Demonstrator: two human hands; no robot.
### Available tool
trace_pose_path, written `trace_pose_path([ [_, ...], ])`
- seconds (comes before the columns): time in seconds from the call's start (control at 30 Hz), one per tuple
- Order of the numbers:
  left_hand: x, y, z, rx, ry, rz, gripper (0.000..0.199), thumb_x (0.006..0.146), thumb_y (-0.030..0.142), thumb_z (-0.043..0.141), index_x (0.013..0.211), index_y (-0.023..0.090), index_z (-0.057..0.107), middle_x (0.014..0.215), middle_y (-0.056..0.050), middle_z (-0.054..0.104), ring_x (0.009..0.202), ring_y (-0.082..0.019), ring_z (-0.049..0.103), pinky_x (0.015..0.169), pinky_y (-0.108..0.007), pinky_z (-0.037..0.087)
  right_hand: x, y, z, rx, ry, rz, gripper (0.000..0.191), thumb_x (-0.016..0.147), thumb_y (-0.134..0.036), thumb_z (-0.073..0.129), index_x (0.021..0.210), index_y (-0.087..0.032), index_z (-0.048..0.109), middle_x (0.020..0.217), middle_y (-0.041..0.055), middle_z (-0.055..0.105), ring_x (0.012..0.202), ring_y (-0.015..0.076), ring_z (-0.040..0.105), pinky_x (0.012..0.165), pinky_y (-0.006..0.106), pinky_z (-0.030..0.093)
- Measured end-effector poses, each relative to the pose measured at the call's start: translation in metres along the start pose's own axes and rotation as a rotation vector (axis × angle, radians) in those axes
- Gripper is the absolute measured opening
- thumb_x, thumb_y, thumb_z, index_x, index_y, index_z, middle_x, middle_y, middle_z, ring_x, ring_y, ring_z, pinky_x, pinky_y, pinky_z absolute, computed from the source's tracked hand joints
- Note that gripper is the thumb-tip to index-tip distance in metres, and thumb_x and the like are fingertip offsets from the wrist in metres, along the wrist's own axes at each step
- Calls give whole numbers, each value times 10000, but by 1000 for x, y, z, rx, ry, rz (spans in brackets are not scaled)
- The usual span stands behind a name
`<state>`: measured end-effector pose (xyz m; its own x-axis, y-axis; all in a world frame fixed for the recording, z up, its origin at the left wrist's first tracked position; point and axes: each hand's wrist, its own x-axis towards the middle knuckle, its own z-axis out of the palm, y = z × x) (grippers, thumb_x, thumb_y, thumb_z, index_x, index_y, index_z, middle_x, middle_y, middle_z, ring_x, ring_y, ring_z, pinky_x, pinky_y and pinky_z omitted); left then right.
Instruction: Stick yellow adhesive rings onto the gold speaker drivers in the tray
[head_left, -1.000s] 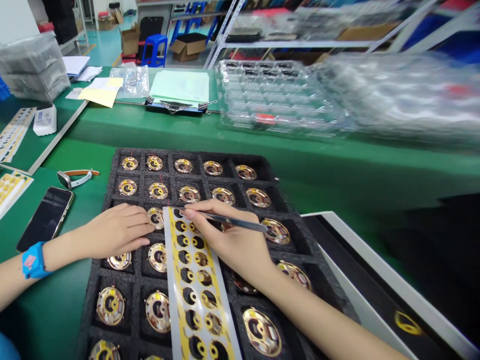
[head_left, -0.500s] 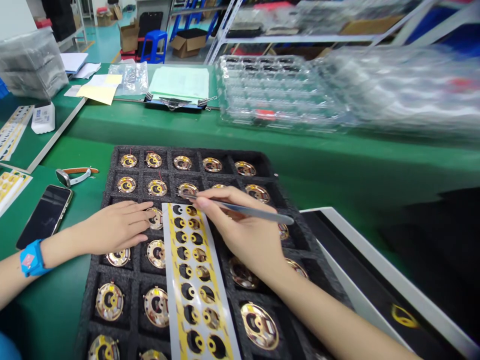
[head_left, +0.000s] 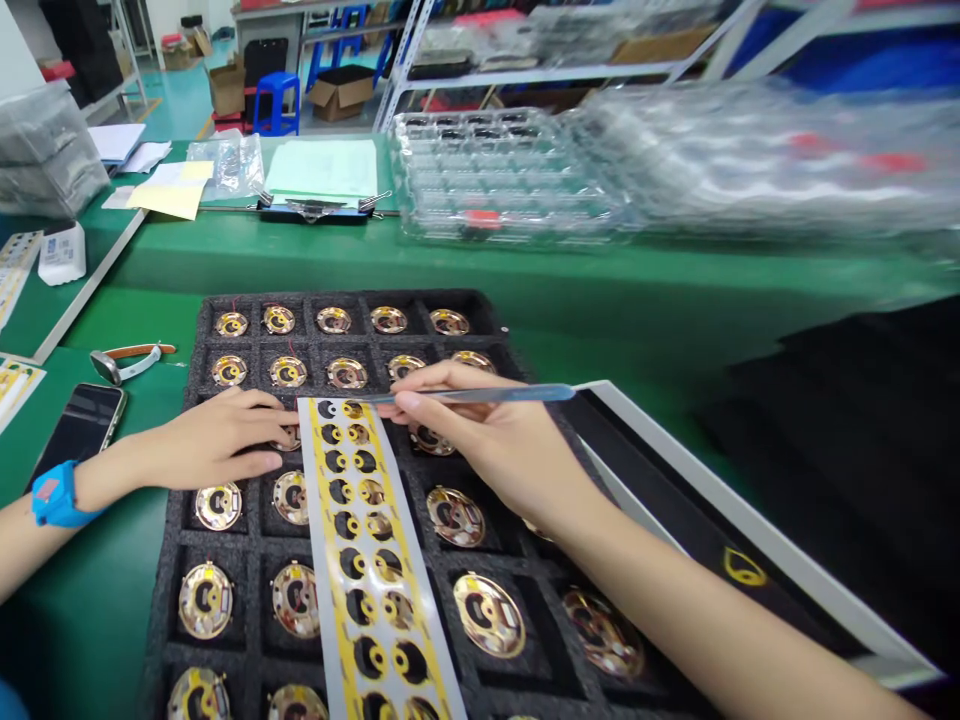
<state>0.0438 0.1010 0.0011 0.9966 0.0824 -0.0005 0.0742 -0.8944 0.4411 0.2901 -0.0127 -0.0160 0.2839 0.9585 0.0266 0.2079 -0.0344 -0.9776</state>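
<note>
In my right hand (head_left: pixel 499 440) I hold a pair of metal tweezers (head_left: pixel 495 394), pinched between thumb and fingers. The tips point left, at the top edge of a sticker sheet (head_left: pixel 361 550) with yellow borders and rows of dark and gold round cut-outs. My left hand (head_left: pixel 225 435) lies palm down with fingers stretched, the index fingertip at the sheet's upper left corner. The sheet rests across a black foam tray (head_left: pixel 251 545). Its compartments hold round gold-coloured watch parts (head_left: pixel 206 600), several partly hidden under the sheet and my hands.
Left of the tray lie a phone (head_left: pixel 79 430) and a wristwatch (head_left: pixel 109 366). A white-edged box (head_left: pixel 660 450) with a black inside stands at the right. Clear plastic trays (head_left: pixel 495 180) and a clipboard (head_left: pixel 321 175) sit along the raised back ledge.
The whole view has shifted, so most things appear further left. My left fingertips now reach the sheet's top corner. The tweezers' tips have come down from above the sheet to its top edge.
</note>
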Motion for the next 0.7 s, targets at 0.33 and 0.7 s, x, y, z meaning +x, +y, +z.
trace_pose_path([
  [0.33,20,16,14,220,5,81,525,942,543,450,1386,265,490,1524,-186,314,1426,-388,264,1102,-606,261,-13,5,1,-37,-89,0,183,716,-421,731,734,-243,691,722,8,727,664,170,692,610,273,560],
  [0.7,18,14,21,168,-131,-5,570,946,570,423,1462,337,354,1602,-128,70,1477,-345,56,1174,-598,112,-9,8,2,-39,-121,58,241,699,-470,731,700,-232,691,711,18,730,641,167,676,591,271,544],
])
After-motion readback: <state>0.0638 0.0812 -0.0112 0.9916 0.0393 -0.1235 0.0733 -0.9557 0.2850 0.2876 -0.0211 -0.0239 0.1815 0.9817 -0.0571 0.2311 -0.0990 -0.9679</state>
